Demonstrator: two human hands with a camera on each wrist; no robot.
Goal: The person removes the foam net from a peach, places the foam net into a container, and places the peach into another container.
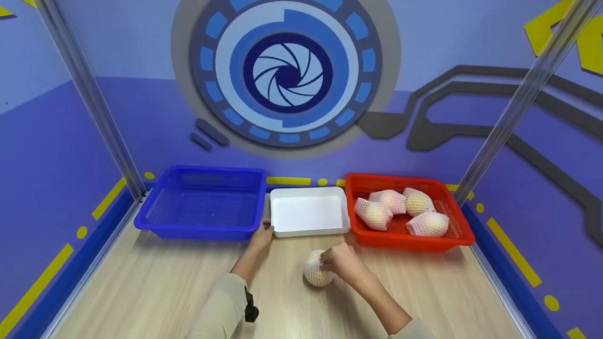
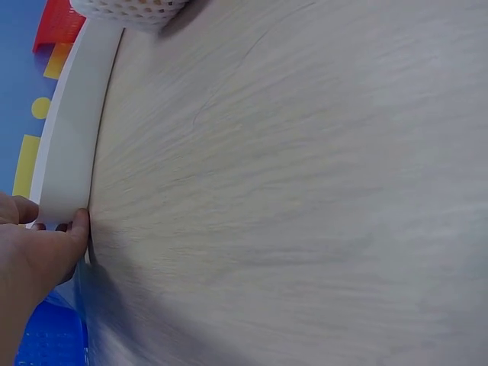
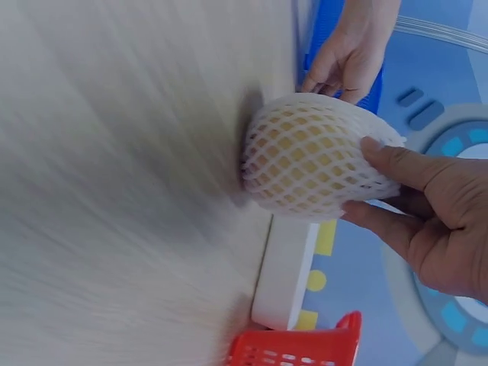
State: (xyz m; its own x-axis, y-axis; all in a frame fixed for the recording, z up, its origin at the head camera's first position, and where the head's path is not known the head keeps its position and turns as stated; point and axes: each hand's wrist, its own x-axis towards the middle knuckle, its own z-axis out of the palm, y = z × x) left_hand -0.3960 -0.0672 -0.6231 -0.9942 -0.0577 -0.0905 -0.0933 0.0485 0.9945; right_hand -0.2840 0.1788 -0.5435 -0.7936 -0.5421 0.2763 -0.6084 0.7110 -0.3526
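My right hand (image 1: 347, 263) pinches the upper end of a round, yellowish fruit in a white foam net (image 1: 316, 269), in front of the white tray. In the right wrist view the thumb and fingers squeeze the net's gathered end, and the fruit (image 3: 313, 156) hangs close over the table. The net hides the fruit's kind. At the front left corner of the shallow white tray (image 1: 311, 231), my left hand (image 1: 262, 235) holds the tray's edge. The left wrist view shows thumb and finger at the end of the tray wall (image 2: 72, 137).
Left of the tray stands a blue plastic basket (image 1: 200, 231). To its right, a red basket (image 1: 405, 241) holds several netted fruits (image 1: 427, 223). A blue printed wall (image 1: 301, 162) rises close behind, and metal posts (image 1: 101, 108) stand at the corners.
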